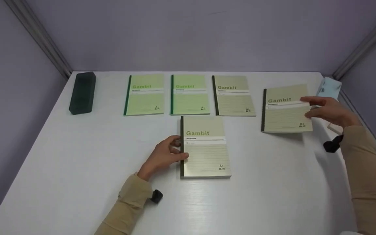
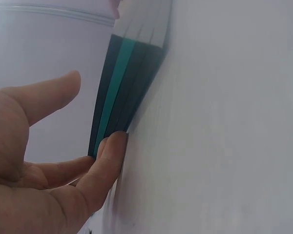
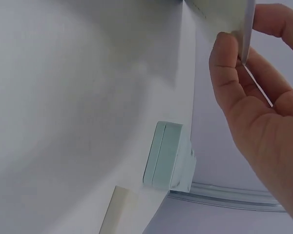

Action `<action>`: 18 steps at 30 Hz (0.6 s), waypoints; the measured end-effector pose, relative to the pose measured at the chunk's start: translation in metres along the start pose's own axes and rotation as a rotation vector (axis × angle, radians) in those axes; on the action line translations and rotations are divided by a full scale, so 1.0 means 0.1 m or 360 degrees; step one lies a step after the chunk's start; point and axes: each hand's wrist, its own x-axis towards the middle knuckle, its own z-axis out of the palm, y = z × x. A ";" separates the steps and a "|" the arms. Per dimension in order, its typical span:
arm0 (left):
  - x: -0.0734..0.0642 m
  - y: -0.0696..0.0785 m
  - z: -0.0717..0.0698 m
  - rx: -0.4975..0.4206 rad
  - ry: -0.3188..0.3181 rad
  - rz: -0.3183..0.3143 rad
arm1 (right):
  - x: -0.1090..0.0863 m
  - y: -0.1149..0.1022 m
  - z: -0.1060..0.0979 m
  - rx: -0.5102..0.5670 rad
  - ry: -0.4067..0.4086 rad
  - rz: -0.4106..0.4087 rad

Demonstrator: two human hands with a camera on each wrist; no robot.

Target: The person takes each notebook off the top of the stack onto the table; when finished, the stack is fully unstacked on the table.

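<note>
My right hand (image 1: 330,111) pinches a beige Gambit notebook (image 1: 287,119) by its right edge, holding it tilted above the white table. In the right wrist view, the fingers (image 3: 224,63) are on both sides of that notebook's edge. At the centre lies a stack of notebooks (image 1: 206,153) with a beige one on top; the left wrist view shows a green spine (image 2: 118,73) between dark ones. Beside the stack's spine is my left hand (image 1: 163,153), its fingertips (image 2: 116,144) touching the spine. Its thumb (image 2: 63,95) stands apart from the stack in the left wrist view.
Along the back lie two green notebooks (image 1: 145,98) (image 1: 190,99) and one beige notebook (image 1: 234,101). A dark green oblong block (image 1: 83,93) stands at back left. At back right are a light blue box (image 3: 168,156) and a beige strip (image 3: 116,209). Walls enclose the table.
</note>
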 end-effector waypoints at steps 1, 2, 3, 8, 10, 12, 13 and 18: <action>0.00 0.00 0.00 0.0003 0.0000 0.0004 | 0.02 0.00 -0.01 -0.0005 -0.0010 0.0014; -0.01 0.00 0.00 0.0001 0.0001 0.0006 | 0.04 0.00 -0.01 -0.0012 -0.0019 0.0024; -0.01 0.00 -0.01 -0.0004 0.0000 0.0014 | 0.06 0.00 -0.01 -0.0013 -0.0024 0.0033; -0.01 0.00 -0.01 0.0009 -0.0008 0.0013 | 0.14 0.01 0.00 0.0020 -0.0022 0.0051; -0.02 0.00 -0.01 0.0021 -0.0008 -0.0001 | 0.17 0.01 0.01 0.0027 -0.0017 0.0054; -0.02 0.00 -0.01 0.0031 -0.0008 -0.0010 | 0.21 0.02 0.03 0.0013 0.0002 0.0057; -0.02 0.00 -0.01 0.0034 -0.0008 -0.0016 | 0.23 0.03 0.05 0.0000 0.0013 0.0056; -0.01 -0.01 -0.01 0.0024 -0.0010 -0.0003 | 0.32 0.04 0.16 -0.0075 0.0191 0.0067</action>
